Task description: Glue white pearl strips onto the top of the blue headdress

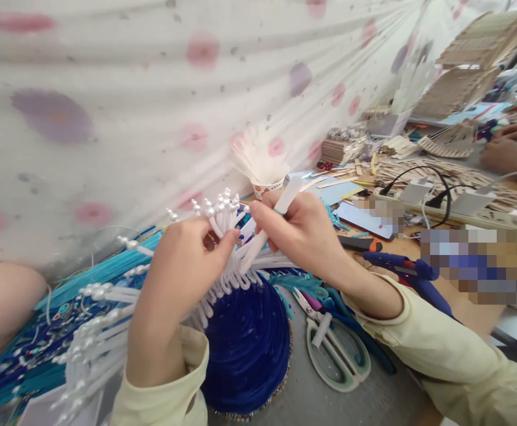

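My left hand (181, 251) pinches white fuzzy stems tipped with pearl beads (223, 204). They stand among a row of looped white stems (232, 278) along the upper edge of a round dark-blue piece (247, 349) with a beaded rim. Closed round a slim white stick (288, 195), my right hand (296, 231) is just right of the beads. The stick's lower part slants toward the white stems; its exact kind is unclear. More pearl-tipped white stems (103, 325) fan out left of the blue piece, partly behind my left forearm.
Scissors (338, 355) lie right of the blue piece, near a blue glue gun (404, 266). Behind are a paper cup of clear sticks (267, 183), a phone (365, 219) and a power strip (462, 207). Another person's hands (513, 151) are at far right.
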`<state>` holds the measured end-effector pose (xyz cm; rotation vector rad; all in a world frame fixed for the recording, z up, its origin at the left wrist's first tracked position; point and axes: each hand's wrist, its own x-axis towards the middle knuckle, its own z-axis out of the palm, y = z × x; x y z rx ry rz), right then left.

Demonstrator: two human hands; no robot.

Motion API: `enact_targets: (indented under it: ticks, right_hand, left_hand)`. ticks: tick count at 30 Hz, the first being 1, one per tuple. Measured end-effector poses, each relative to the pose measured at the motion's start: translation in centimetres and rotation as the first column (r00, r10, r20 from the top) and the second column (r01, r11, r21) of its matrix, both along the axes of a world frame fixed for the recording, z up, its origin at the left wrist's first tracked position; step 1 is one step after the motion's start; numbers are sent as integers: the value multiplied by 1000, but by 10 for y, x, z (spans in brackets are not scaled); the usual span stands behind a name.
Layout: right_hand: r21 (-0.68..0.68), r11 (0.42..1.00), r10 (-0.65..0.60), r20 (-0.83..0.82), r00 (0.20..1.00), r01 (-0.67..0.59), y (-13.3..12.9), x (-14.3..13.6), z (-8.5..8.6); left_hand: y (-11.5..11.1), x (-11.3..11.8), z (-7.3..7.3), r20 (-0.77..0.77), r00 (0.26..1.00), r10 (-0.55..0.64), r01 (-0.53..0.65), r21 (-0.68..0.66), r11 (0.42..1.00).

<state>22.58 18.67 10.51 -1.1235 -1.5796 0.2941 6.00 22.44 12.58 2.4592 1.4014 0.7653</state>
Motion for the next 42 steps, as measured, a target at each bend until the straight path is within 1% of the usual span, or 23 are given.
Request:
enact_targets:
  ticks: [2,4,5,7,10,13,16,20,23,27,29,33,36,39,42]
  right_hand:
    - [65,995,-69,-40,997,72,-4,2,5]
    - [79,990,-117,-50,992,121,-6,3,8]
    - [73,989,-122,-47,991,125,-6,3,8]
    - [43,996,-83,-27,996,84,-4,1,4]
    - [-20,1000,-13,1,1000,13,3,-5,-5]
    - [-67,998,11,-8,1000,-12,8,-7,-13]
    - [-85,995,44,-2,999,-44,9,-4,-13]
    - [-113,989,105,49,993,-99,5,2,-5]
    - [-54,994,90,6,996,-90,1,6,1]
    - [-14,1000,19,-78,997,-20,-1,6,4]
    - [-6,1000,21,-62,998,-22,0,3,0]
    - [-35,995,89,14,996,-89,2,-3,-6]
    - [-35,994,105,34,994,-104,-2,-2,-4]
    - [-17,997,74,41,996,-74,-8,0,2]
    - [-2,998,56,66,996,-56,-12,-1,3]
  left_hand:
    - [0,-2,1,-14,1000,3,-3,-17,1000]
    - [0,-3,1,-27,1000,10,-11,-23,1000]
    - [0,-3,1,-31,999,14,-14,-22,1000]
    - [0,-3,2,-25,1000,14,-14,-16,1000]
    - [0,-3,2,5,1000,7,-7,-25,1000]
    - [-1,-2,3,21,1000,-6,7,-66,998]
    - [-2,-3,4,40,999,-22,27,-110,994]
    - [-2,-4,4,58,998,-2,9,-128,992]
    - [-2,-5,5,60,998,14,-5,-145,989]
    - [-2,-5,4,55,998,3,4,-139,990]
    - [-2,-5,3,61,998,-19,27,-131,991]
    - [-1,-5,3,75,997,-26,35,-123,992]
    - [-1,-5,3,76,997,-14,25,-139,990]
    - [-1,-5,2,85,996,-20,32,-140,990]
    - [-1,-6,1,98,995,-14,27,-135,990]
